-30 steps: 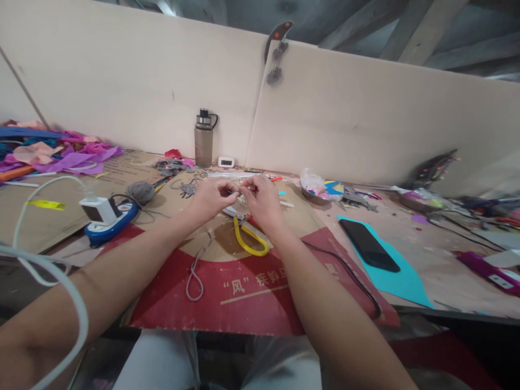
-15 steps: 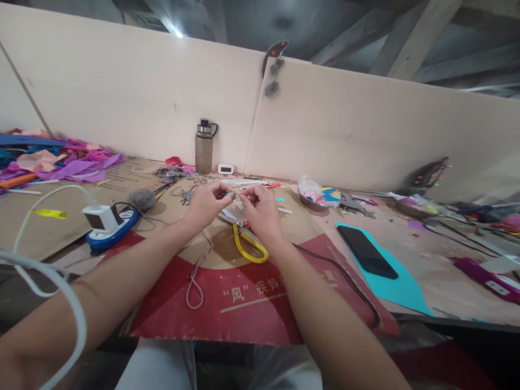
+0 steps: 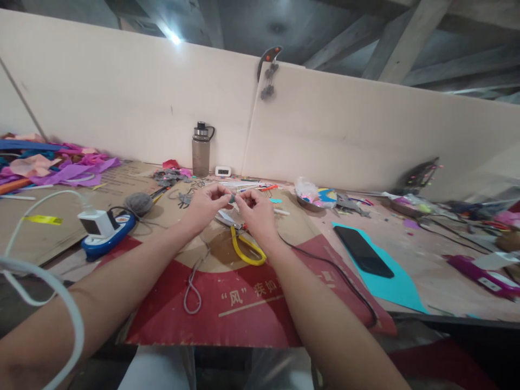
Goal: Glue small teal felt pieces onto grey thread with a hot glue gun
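At twelve o'clock over the cardboard [image 3: 244,327], we see left hand [image 3: 207,207] pinched on a tiny dark piece [image 3: 232,199]; right hand [image 3: 259,214] fingertips meet it, hold unclear. Yellow handle [image 3: 248,261] at six o'clock from them.

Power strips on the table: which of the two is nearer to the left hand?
The blue power strip, beside the ball of grey yarn, is nearer the left hand. The purple power strip is farther, to the right of the turquoise sheet.
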A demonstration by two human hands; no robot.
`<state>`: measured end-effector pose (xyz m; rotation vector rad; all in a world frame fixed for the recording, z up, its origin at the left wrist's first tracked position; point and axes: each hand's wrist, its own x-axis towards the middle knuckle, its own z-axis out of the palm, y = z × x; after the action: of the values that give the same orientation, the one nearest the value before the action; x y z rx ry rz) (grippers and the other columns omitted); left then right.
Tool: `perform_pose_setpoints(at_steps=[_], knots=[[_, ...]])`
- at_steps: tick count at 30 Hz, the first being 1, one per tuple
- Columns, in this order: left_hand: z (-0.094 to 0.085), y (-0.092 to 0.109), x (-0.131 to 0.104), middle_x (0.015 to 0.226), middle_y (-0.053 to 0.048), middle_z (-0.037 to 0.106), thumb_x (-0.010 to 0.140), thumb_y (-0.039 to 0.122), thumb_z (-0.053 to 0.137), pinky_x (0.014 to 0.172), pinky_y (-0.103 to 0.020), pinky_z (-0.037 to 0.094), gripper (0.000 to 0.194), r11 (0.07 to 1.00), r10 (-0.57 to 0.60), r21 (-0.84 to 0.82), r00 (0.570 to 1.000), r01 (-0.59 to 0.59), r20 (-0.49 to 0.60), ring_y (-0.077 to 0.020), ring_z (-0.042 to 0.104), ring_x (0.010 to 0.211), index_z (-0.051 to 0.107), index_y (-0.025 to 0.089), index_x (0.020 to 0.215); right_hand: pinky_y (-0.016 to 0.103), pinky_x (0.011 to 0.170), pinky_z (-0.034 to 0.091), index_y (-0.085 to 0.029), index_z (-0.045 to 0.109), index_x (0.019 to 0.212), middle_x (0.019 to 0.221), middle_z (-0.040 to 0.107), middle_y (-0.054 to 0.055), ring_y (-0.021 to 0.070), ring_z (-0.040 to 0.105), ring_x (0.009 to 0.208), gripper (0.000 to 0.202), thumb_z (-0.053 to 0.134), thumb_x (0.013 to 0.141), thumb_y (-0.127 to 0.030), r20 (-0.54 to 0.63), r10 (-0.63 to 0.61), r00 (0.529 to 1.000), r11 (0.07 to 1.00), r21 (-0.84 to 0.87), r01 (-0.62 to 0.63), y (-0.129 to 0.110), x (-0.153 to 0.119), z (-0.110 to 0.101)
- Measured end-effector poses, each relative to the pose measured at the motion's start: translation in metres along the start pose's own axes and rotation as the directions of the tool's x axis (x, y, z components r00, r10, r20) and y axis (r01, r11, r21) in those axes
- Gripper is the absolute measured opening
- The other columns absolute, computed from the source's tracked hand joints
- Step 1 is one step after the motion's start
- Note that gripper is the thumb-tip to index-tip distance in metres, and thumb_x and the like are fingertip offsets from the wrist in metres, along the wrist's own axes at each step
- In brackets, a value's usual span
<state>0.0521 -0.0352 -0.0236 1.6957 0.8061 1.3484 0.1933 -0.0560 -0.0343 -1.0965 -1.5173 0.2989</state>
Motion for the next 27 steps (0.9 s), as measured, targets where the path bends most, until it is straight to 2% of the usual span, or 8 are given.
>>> perform_pose_setpoints(at_steps=[5,7,13,17,21,27], knots=[[-0.005,0.0,0.001,0.082,-0.001,0.063,0.073,0.032,0.061,0.072,-0.026,0.043,0.015,0.96,0.115,0.261,0.992,-0.099,-0.05,-0.0128,0.055,0.076,0.063,0.017,0.077,0.024,0.06,0.036,-0.018,0.063,0.076,0.067,0.056,-0.001,0.0113,0.045,0.062,0.018,0.056,0.077,-0.034,-0.004,0.008,1.0,1.0,0.004,-0.008,-0.001,0.0,-0.001],[-0.006,-0.001,0.002,0.082,-0.001,0.063,0.073,0.033,0.061,0.073,-0.026,0.042,0.016,0.945,0.137,0.308,0.989,-0.112,-0.06,-0.0139,0.055,0.078,0.064,0.018,0.076,0.024,0.061,0.035,-0.018,0.065,0.079,0.068,0.057,-0.001,0.0109,0.044,0.061,0.018,0.056,0.077,-0.034,0.008,0.011,1.0,1.0,0.014,-0.012,-0.002,0.0,-0.002],[-0.005,-0.006,0.004,0.065,0.001,0.061,0.073,0.034,0.063,0.057,-0.023,0.039,0.018,0.97,0.038,0.238,0.999,-0.044,0.029,-0.0106,0.05,0.058,0.068,0.018,0.077,0.024,0.058,0.032,-0.017,0.063,0.073,0.062,0.051,-0.003,0.0103,0.041,0.059,0.015,0.055,0.074,-0.029,-0.011,0.049,0.999,0.998,-0.034,-0.049,-0.002,0.001,-0.004],[-0.004,-0.002,0.003,0.067,0.0,0.065,0.072,0.03,0.064,0.056,-0.023,0.041,0.014,0.967,0.035,0.252,0.998,-0.045,0.042,-0.0108,0.054,0.06,0.07,0.018,0.076,0.024,0.058,0.031,-0.017,0.06,0.069,0.058,0.047,-0.004,0.0107,0.039,0.059,0.012,0.053,0.072,-0.027,0.004,0.063,0.998,0.995,-0.079,-0.062,-0.001,0.002,-0.004],[-0.002,0.003,0.0,0.067,-0.002,0.067,0.069,0.026,0.068,0.051,-0.022,0.043,0.018,0.979,-0.054,0.197,0.998,0.05,0.016,-0.012,0.057,0.056,0.069,0.017,0.085,0.024,0.058,0.031,-0.018,0.058,0.068,0.06,0.048,-0.003,0.0115,0.04,0.061,0.009,0.053,0.071,-0.025,0.011,0.02,1.0,0.99,-0.141,-0.019,0.0,0.002,-0.004],[-0.001,0.005,-0.002,0.072,-0.005,0.07,0.07,0.024,0.066,0.056,-0.024,0.052,0.013,0.992,-0.101,0.082,0.988,0.092,0.116,-0.0155,0.066,0.065,0.07,0.017,0.08,0.025,0.061,0.034,-0.019,0.057,0.071,0.069,0.054,0.0,0.0127,0.044,0.065,0.006,0.051,0.072,-0.02,0.018,-0.099,0.995,0.965,-0.243,0.1,0.001,0.002,-0.007]])
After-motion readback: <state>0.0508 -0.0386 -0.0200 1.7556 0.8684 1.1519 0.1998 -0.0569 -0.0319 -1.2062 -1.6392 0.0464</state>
